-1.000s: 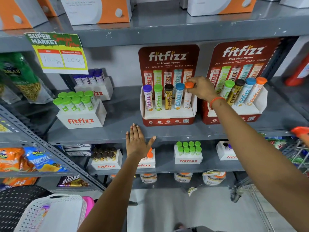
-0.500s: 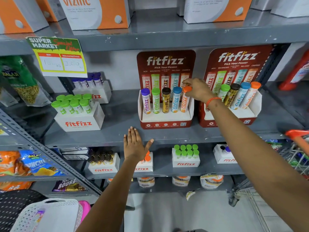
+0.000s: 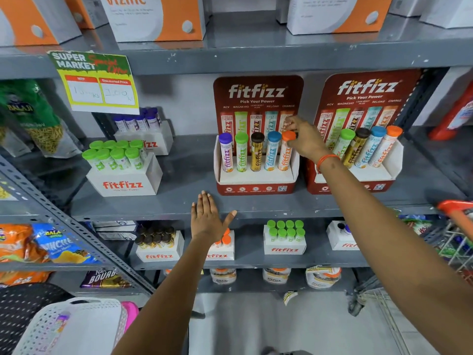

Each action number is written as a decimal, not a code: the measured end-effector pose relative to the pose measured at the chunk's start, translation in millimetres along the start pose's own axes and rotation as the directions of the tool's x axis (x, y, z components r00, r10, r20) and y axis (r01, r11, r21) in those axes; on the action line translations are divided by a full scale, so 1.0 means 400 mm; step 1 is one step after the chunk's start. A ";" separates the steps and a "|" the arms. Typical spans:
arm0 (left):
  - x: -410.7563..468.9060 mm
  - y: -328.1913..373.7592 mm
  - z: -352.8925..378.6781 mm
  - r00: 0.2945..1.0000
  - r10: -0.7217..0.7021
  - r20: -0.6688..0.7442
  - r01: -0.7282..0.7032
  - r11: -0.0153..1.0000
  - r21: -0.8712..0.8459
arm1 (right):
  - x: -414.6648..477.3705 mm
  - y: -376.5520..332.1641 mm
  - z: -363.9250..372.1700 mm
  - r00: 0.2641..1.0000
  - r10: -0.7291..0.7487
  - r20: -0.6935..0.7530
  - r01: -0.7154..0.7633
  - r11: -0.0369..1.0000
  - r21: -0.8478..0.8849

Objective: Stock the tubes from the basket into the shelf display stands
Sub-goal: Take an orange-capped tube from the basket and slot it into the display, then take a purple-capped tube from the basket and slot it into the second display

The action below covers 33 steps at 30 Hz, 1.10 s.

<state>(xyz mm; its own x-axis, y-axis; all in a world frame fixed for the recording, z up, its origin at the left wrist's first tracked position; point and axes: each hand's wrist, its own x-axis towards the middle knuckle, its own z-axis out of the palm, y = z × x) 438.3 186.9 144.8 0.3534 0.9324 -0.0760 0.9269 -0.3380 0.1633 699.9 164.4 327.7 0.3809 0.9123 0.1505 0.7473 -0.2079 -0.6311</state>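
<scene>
The grey metal shelf unit (image 3: pixel 179 208) fills the view, and everything else is placed against its middle board. On that board, at centre, stands the dark red cardboard fitfizz display stand (image 3: pixel 256 187), with a second, matching red display stand (image 3: pixel 384 185) just to its right. To the left of the centre stand sits a white cardboard fitfizz box (image 3: pixel 122 184) packed with green-capped tubes, and behind it another white box holding purple-capped tubes (image 3: pixel 138 121). A yellow and green paper price sign (image 3: pixel 94 82) hangs from the board above.

Low at the left edge of the view, below the shelf unit, is the white perforated plastic basket (image 3: pixel 69 326); one pale tube with a purple label (image 3: pixel 61 324) lies in it, blurred.

The centre stand holds five upright tubes in a row: purple, green, brown and blue caps, then the orange-capped white tube (image 3: pixel 286 152) at the right end, seated in its slot. The right hand (image 3: pixel 305 142), with an orange band at the wrist, reaches over from the right; its fingertips (image 3: pixel 291 124) close round the orange cap, thumb and fingers pinching it from the side.

The left hand (image 3: pixel 207 221) lies palm down on the front edge of the middle board, just below and left of the centre stand, fingers straight and close together, thumb spread out to the right, holding nothing.
</scene>
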 end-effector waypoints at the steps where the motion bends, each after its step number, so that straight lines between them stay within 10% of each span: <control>1: 0.004 -0.003 -0.006 1.000 0.008 0.022 -0.007 1.000 -0.012 | -0.010 -0.011 0.009 1.000 0.003 -0.030 -0.004 1.000 -0.003; 6: -0.018 -0.068 -0.077 0.999 0.000 -0.052 -0.015 0.959 -0.283 | -0.121 -0.120 0.125 0.902 -0.079 -0.424 0.131 0.987 0.097; 9: -0.110 -0.163 -0.107 0.956 -0.041 -0.291 -0.049 0.954 -0.295 | -0.200 -0.205 0.257 0.890 -0.208 -0.405 0.316 0.923 0.221; 19: -0.569 -0.641 0.058 0.756 -0.587 -0.291 0.435 0.782 -0.448 | -0.470 -0.500 0.847 0.864 -0.453 0.218 0.345 0.850 0.397; 26: -0.841 -0.846 0.223 0.582 -0.805 -0.113 0.755 0.587 -0.292 | -0.712 -0.580 1.202 0.574 -0.501 0.648 0.369 0.864 0.342; 33: -0.960 -0.933 0.320 0.449 -0.893 -0.015 0.872 0.442 -0.210 | -0.828 -0.618 1.438 0.243 -0.471 0.848 0.702 0.689 0.182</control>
<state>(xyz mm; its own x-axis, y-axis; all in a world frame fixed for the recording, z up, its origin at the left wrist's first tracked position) -27.2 -61.3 -12.9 -0.6712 0.7226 -0.1654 0.6914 0.6907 0.2121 76.0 116.8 -3.9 -0.7213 0.6186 -0.3116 0.6831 0.5611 -0.4675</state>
